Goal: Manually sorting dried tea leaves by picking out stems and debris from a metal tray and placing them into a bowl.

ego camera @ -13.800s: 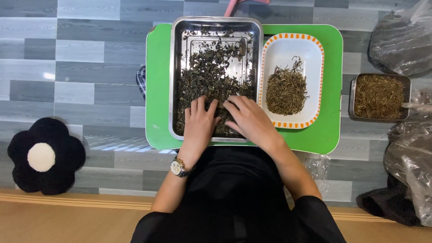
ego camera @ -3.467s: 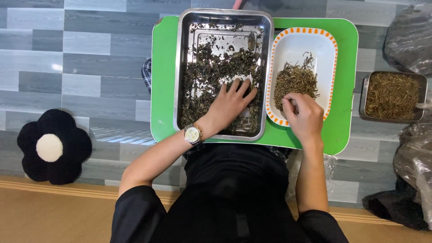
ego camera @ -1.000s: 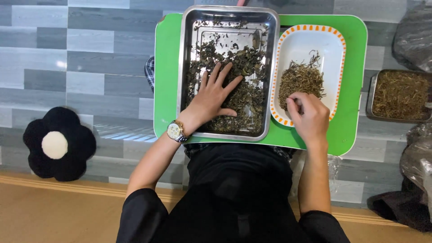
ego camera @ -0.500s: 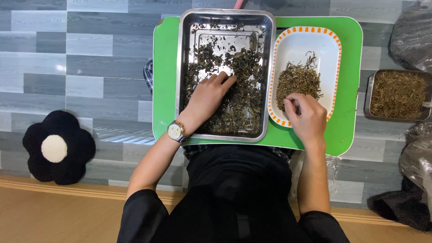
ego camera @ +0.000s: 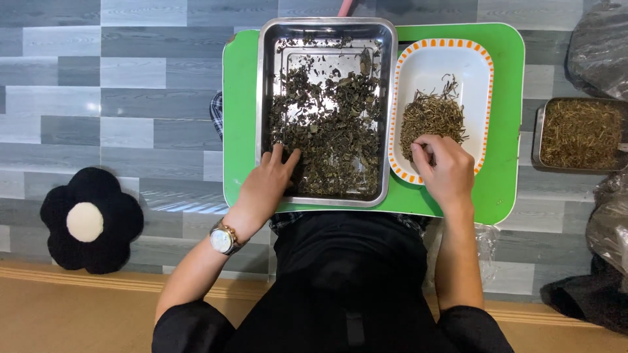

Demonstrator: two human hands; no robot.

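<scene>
Your right hand [ego camera: 443, 171] is covering the near edge of the pile of thin stems [ego camera: 432, 117], so whether your fingers are pinching any is too small to tell. Your left hand [ego camera: 269, 184] is hiding the near left corner of the metal tray [ego camera: 261, 98]. On the far side, a pink thing [ego camera: 345, 8] is getting cut off by the picture's edge. On the right, the dark bags [ego camera: 598, 46] are running out of the picture.
</scene>
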